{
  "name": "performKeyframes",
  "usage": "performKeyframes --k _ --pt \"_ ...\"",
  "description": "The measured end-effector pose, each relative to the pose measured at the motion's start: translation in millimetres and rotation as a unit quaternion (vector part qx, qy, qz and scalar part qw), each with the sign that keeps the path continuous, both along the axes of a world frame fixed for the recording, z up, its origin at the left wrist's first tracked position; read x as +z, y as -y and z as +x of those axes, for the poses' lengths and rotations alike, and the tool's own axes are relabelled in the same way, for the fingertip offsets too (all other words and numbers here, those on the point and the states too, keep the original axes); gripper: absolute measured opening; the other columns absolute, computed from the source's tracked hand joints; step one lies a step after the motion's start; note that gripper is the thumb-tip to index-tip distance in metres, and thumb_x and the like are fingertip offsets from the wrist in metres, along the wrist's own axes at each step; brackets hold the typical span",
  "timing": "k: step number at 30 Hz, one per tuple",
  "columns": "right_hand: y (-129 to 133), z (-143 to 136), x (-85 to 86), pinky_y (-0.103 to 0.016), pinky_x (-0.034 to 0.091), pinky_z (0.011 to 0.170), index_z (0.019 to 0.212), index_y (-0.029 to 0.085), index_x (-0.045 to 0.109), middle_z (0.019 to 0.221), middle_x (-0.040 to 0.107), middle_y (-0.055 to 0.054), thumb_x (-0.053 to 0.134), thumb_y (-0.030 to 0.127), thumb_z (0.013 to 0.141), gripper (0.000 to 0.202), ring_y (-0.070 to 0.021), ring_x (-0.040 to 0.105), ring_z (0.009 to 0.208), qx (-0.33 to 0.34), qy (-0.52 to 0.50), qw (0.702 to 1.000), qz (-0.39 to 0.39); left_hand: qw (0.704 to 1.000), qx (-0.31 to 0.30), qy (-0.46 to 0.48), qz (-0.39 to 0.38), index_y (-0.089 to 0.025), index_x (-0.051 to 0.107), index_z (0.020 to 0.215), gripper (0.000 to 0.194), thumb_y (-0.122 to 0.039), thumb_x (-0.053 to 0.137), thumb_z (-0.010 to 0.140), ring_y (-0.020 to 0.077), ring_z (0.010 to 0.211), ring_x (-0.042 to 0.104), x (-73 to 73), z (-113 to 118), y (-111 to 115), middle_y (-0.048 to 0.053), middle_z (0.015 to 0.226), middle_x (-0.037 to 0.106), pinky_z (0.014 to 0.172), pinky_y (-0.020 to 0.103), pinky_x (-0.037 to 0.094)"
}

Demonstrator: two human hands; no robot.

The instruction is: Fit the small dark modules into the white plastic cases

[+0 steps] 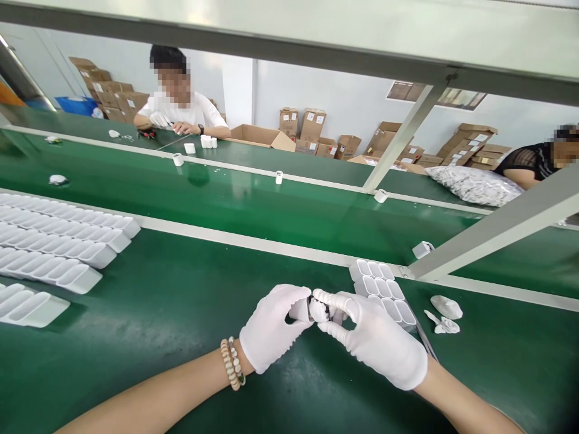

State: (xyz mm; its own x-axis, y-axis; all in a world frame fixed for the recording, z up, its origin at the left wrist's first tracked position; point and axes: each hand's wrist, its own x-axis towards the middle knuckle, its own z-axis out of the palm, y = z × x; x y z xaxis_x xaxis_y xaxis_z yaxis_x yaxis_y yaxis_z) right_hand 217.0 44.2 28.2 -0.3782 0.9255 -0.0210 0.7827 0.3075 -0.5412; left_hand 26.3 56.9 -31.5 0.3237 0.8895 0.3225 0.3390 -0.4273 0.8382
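Note:
Both my hands wear white gloves and meet over the green worktop. Thumb and fingers of my left hand (274,328) are closed around a small white plastic housing (298,310). Against its end sits a small white part with black edges (319,310), pinched between the fingertips of my right hand (382,340). Whether that part is inside the housing or only touching it, I cannot tell. Just beyond my right hand stand rows of open white plastic housings (377,286). Two loose white pieces, a rounded one (447,307) and a crumpled-looking one (446,326), lie to its right.
Long rows of white housings (58,235) fill the left side. A green conveyor belt (253,205) runs beyond the pale rail, carrying a few white parts. A slanted metal post (493,226) rises at right. Across the belt, a gloved co-worker (190,111) handles parts; another person is far right.

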Motion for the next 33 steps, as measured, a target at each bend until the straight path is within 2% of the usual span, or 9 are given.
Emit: performKeyframes --k 5,8,11,14,17,23,26,30,33 --pt "-2 3 -9.8 -0.03 0.053 0.058 0.108 0.027 0.066 0.075 0.065 0.0 0.06 0.03 0.09 0.02 -0.0171 0.06 0.063 0.035 0.006 0.999 0.028 1.0 -0.01 0.004 0.005 -0.03 0.062 0.114 0.046 -0.007 0.069 0.075 0.022 0.102 0.065 1.2 0 2 0.002 0.108 0.069 0.09 0.04 0.055" --pt "-4 8 -22.7 -0.034 0.055 0.06 0.133 0.029 0.054 0.08 0.065 -0.001 0.062 0.042 0.09 0.046 -0.0198 0.062 0.067 0.043 0.009 0.997 0.071 1.0 -0.009 0.014 0.002 -0.03 0.061 0.114 0.049 -0.006 0.072 0.072 0.0213 0.102 0.065 -0.9 0 3 0.001 0.108 0.068 0.091 0.039 0.055" --pt "-3 11 -32.3 -0.042 0.057 0.069 0.143 0.027 0.04 0.091 0.067 -0.006 0.06 0.055 0.088 0.065 -0.0235 0.065 0.075 0.032 0.001 0.989 0.144 1.0 0.001 0.02 -0.018 -0.029 0.06 0.114 0.047 -0.011 0.074 0.073 0.0213 0.1 0.065 -5.7 -1 2 0.002 0.11 0.066 0.09 0.039 0.055" --pt "0 9 -34.3 -0.042 0.057 0.07 0.136 0.025 0.045 0.094 0.067 -0.007 0.053 0.056 0.091 0.055 -0.0243 0.067 0.078 0.027 0.003 0.982 0.185 0.999 0.013 0.033 -0.035 -0.028 0.058 0.117 0.048 -0.015 0.074 0.074 0.0212 0.099 0.066 -11.7 -1 1 0.002 0.112 0.065 0.091 0.04 0.056" --pt "4 3 -32.4 -0.04 0.055 0.064 0.123 0.021 0.052 0.089 0.068 -0.007 0.048 0.049 0.096 0.039 -0.0232 0.066 0.07 0.044 0.035 0.981 0.186 0.998 0.015 0.05 -0.032 -0.028 0.057 0.119 0.049 -0.015 0.073 0.074 0.0215 0.101 0.065 -14.9 -1 2 0.004 0.114 0.065 0.093 0.041 0.055" --pt "11 -8 -32.4 -0.036 0.053 0.058 0.097 0.02 0.056 0.078 0.067 -0.005 0.052 0.043 0.095 0.023 -0.0204 0.064 0.062 0.038 0.046 0.983 0.176 0.996 0.001 0.08 -0.032 -0.027 0.062 0.112 0.043 -0.011 0.071 0.074 0.0227 0.104 0.065 -9.7 -2 5 0.004 0.113 0.066 0.096 0.042 0.053" --pt "12 -9 -32.7 -0.035 0.053 0.059 0.094 0.02 0.058 0.079 0.068 -0.005 0.055 0.04 0.094 0.02 -0.0207 0.065 0.064 0.028 0.034 0.984 0.171 0.99 -0.007 0.115 -0.085 -0.026 0.062 0.113 0.043 -0.012 0.072 0.073 0.0235 0.105 0.065 -8.8 -2 5 0.004 0.115 0.066 0.098 0.044 0.052" --pt "14 -10 -30.4 -0.035 0.055 0.064 0.102 0.021 0.06 0.084 0.07 -0.005 0.06 0.04 0.091 0.021 -0.0209 0.067 0.069 0.047 0.005 0.985 0.165 0.954 -0.064 0.216 -0.199 -0.024 0.054 0.126 0.056 -0.012 0.072 0.074 0.024 0.107 0.065 -11.8 0 3 0.008 0.119 0.065 0.097 0.044 0.053" --pt "16 -12 -30.5 -0.036 0.056 0.063 0.102 0.021 0.061 0.084 0.07 -0.006 0.061 0.041 0.09 0.023 -0.0215 0.068 0.069 0.036 0.008 0.983 0.182 0.938 -0.102 0.25 -0.217 -0.024 0.051 0.127 0.059 -0.009 0.072 0.074 0.024 0.109 0.064 -14.8 0 2 0.008 0.12 0.064 0.098 0.044 0.052"
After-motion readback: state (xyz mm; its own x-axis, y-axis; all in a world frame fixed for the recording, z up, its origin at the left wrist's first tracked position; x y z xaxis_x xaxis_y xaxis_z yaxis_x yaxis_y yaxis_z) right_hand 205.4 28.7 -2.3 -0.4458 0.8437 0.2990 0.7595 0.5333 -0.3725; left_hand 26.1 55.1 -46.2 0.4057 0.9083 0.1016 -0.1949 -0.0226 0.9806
